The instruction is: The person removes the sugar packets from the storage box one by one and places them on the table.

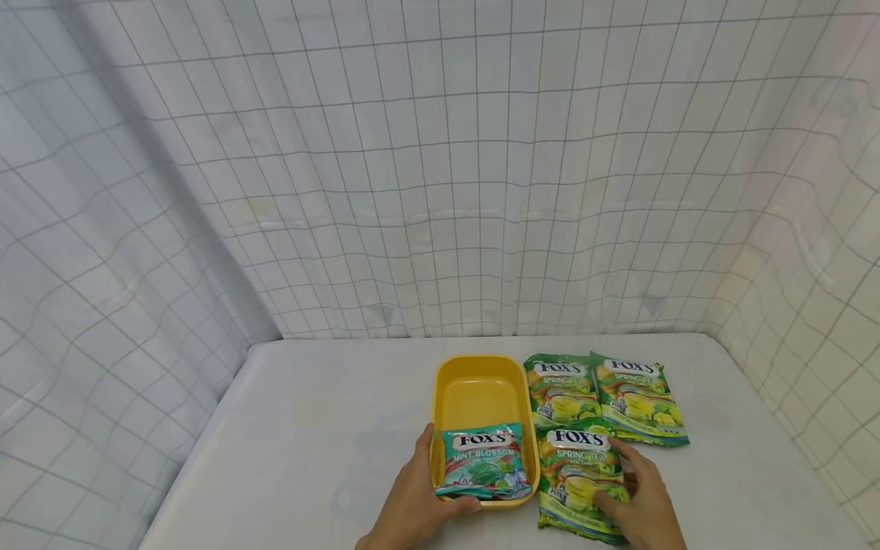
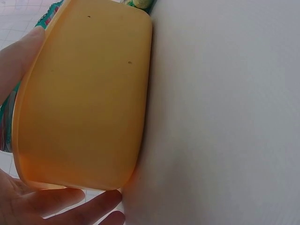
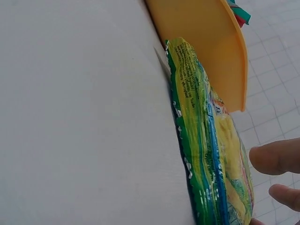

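Note:
My left hand (image 1: 415, 493) holds the near left corner of a yellow tray (image 1: 474, 416), thumb at the near rim and fingers along the left wall. A teal Fox's Mint Blossom candy bag (image 1: 484, 462) lies in the tray's near half. To its right is a green-yellow Fox's Spring Tea candy bag (image 1: 577, 477), flat on the table beside the tray. Over that bag's right side is my right hand (image 1: 646, 496). In the right wrist view its thumb (image 3: 276, 157) shows just off the wrapper, and a fingertip low in the frame appears to touch it.
Two more Spring Tea bags, one nearer the tray (image 1: 560, 389) and one farther right (image 1: 639, 401), lie behind the near bag. The table (image 1: 309, 435) has a white cover. White grid-patterned curtains (image 1: 467, 191) enclose its back and sides.

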Available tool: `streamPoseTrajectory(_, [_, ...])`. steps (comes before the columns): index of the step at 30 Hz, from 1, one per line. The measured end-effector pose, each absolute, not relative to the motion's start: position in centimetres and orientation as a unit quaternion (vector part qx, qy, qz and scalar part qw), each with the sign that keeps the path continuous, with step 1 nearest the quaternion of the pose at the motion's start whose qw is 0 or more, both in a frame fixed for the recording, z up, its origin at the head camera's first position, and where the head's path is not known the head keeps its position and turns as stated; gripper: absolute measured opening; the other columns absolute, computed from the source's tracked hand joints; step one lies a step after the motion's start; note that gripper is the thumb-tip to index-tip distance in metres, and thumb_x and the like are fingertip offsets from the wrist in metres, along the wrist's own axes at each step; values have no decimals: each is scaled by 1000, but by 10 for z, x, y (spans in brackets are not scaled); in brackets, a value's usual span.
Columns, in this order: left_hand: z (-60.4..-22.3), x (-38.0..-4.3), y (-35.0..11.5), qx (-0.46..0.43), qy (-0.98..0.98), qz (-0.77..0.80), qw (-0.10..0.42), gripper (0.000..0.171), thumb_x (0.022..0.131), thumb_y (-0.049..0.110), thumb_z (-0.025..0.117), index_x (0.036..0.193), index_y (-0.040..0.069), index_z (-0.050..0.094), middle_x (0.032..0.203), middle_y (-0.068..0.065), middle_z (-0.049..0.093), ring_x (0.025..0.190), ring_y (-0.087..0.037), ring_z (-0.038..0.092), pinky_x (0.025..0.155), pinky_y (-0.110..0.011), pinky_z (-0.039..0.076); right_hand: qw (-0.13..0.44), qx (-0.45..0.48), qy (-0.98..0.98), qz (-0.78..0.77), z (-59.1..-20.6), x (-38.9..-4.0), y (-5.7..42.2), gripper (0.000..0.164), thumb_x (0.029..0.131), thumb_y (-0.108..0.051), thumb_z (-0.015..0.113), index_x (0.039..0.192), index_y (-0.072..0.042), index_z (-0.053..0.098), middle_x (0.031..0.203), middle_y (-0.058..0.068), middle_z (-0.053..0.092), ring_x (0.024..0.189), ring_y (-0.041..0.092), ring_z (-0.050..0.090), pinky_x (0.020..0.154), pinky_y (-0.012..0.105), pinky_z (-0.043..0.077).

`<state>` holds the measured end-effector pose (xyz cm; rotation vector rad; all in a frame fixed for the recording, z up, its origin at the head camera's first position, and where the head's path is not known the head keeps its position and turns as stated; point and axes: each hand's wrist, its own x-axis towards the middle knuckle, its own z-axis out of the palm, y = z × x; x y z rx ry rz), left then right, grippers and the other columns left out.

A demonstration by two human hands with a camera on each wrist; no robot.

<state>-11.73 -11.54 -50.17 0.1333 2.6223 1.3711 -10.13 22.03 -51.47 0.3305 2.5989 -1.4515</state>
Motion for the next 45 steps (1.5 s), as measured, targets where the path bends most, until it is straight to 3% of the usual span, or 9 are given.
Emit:
streamPoseTrajectory(8, [-503, -117, -116, 39, 884, 457, 93, 139, 65, 61, 90, 161, -1, 10, 134, -15, 58, 117, -31, 59, 102, -59, 45, 74, 134, 857, -492, -505, -102, 217, 89, 87, -16, 81, 158, -7, 29, 151, 33, 27, 121, 49, 44, 97, 62, 43])
streamPoseTrajectory(20, [-503, -117, -115, 38, 883, 458, 94, 139, 66, 61, 90, 161, -2, 11, 135, -16, 58, 117, -32, 58, 102, -59, 45, 58, 128, 847, -513, -494, -101, 212, 109, 88, -45, 80, 165, -10, 10, 155, 28, 31, 120, 40, 46, 98, 58, 43])
streamPoseTrajectory(32, [-503, -117, -116, 40, 881, 461, 93, 138, 67, 61, 89, 161, -1, 10, 137, -17, 57, 119, -34, 58, 101, -60, 45, 11, 97, 833, -544, -481, -108, 191, 87, 102, -50, 59, 164, -9, 13, 152, 23, 38, 125, 39, 55, 94, 46, 54])
streamPoseTrajectory(40, [-503, -117, -115, 39, 880, 464, 95, 139, 66, 60, 90, 161, -1, 10, 137, -16, 57, 119, -32, 58, 103, -60, 44, -2, 72, 818, -570, -471, -115, 174, 83, 100, -57, 56, 163, -15, 21, 153, 17, 40, 130, 37, 53, 99, 51, 50])
streamPoseTrajectory(45, [-503, -117, -114, 38, 881, 462, 93, 139, 65, 60, 90, 161, -1, 10, 135, -15, 58, 116, -31, 59, 102, -59, 45, -21, 35, 816, -577, -464, -119, 165, 75, 102, -50, 59, 161, -18, 26, 152, 14, 41, 126, 29, 57, 98, 44, 52])
